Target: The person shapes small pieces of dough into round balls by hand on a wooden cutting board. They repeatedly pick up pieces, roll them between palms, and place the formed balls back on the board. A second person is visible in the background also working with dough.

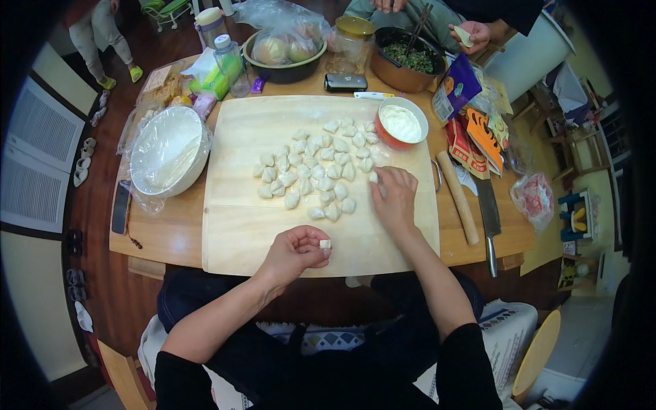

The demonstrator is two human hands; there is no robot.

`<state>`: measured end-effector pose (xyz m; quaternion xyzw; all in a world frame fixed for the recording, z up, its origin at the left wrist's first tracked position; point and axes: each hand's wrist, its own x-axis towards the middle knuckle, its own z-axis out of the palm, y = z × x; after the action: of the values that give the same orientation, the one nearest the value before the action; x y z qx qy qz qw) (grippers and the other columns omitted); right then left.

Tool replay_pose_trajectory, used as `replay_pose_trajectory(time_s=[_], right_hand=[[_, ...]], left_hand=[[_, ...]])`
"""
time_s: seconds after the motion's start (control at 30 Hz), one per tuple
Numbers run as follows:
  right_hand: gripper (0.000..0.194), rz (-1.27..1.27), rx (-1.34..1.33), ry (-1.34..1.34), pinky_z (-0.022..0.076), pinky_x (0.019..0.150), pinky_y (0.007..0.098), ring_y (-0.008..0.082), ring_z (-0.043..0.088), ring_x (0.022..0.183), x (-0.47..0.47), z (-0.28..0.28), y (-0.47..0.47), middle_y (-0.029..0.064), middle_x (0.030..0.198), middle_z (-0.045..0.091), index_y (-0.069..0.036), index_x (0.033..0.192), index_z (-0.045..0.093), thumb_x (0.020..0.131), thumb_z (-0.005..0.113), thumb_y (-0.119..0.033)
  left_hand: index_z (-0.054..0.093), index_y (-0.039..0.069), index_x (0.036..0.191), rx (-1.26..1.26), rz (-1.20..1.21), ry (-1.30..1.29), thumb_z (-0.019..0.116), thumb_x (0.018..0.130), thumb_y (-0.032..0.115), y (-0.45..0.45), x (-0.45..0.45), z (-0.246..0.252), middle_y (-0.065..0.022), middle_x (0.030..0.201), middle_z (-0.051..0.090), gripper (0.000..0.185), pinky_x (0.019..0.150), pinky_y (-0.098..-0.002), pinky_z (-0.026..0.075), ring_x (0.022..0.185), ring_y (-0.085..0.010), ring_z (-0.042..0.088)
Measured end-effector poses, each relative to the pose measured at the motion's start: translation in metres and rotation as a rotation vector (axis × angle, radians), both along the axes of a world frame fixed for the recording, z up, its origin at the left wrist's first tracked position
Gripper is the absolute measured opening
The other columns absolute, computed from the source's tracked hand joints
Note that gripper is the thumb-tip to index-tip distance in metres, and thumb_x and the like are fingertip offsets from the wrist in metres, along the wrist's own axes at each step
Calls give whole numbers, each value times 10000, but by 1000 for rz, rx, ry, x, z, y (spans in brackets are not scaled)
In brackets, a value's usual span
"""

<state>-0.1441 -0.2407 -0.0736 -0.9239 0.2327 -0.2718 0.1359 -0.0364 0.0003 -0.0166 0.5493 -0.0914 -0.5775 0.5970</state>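
Note:
My left hand (300, 251) holds a small dough piece (325, 244) between thumb and fingertips, over the front of the wooden board (241, 225). At the right part of the board, my right hand (395, 197) has its thumb and index finger around another dough piece (373, 177); whether it grips the piece firmly I cannot tell. Several floured dough pieces (304, 171) lie scattered across the middle of the board. A red and white bowl of flour (401, 124) stands at the board's back right corner.
Right of the board lie a wooden rolling pin (457, 197) and a cleaver (489, 205). On the left are a plastic-covered white bowl (169, 151) and a phone (122, 207). Behind stands a pot of chopped filling (410, 59); another person's hand (474, 36) holds a dough wrapper beside it.

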Motion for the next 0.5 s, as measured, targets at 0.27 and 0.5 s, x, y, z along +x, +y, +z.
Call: replay_pose_trajectory(time_s=[0.27,0.5], right_hand=[[354,205,-23,109,389,1031,448,274,585,1130,-15,20,14,115,1141,650,-43,1179,632,827,664,-33],[311,46,201,-104,422,1025,476,344,573,1175,40,11,-4,187,1230,630,-6,1200,619,899,635,-80]], left_hand=[[655,23,968,73,-73,69,697,952,99,1,-5,-1,-18,906,671,89,763,-241,585,801,-83,649],[644,29,980,30,-90,52,718,923,52,2,-4,-3,-32,913,672,96,759,-242,595,798,-95,671]])
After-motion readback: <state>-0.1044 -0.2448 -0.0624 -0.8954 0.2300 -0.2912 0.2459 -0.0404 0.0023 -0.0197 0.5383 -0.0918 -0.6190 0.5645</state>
